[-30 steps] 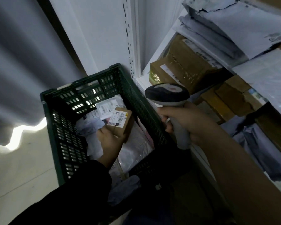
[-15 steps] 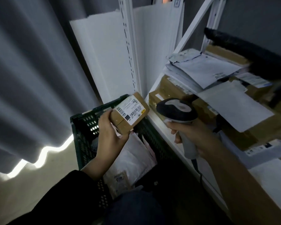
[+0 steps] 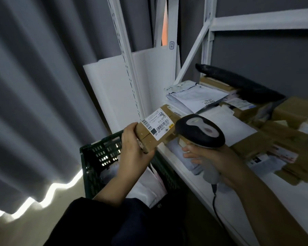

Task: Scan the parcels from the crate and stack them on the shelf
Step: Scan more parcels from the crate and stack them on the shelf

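My left hand (image 3: pixel 133 148) grips a small brown cardboard parcel (image 3: pixel 154 129) with a white barcode label facing up, held above the dark green crate (image 3: pixel 98 157). My right hand (image 3: pixel 215 160) holds a black and grey barcode scanner (image 3: pixel 200 131) by its handle, its head right beside the parcel's label end. White soft mailers lie in the crate below my left arm. The white shelf (image 3: pixel 194 178) at right carries a pile of brown boxes and grey mailers.
A grey curtain (image 3: pixel 34 103) hangs at left. White shelf uprights (image 3: pixel 126 64) and a white board stand behind the crate. A long black wrapped parcel (image 3: pixel 238 82) lies on top of the shelf pile. The scanner's cable hangs below the shelf edge.
My left hand lifted the brown parcel out of the crate and up toward the shelf. The scanner rose with my right hand and now sits close to the label.
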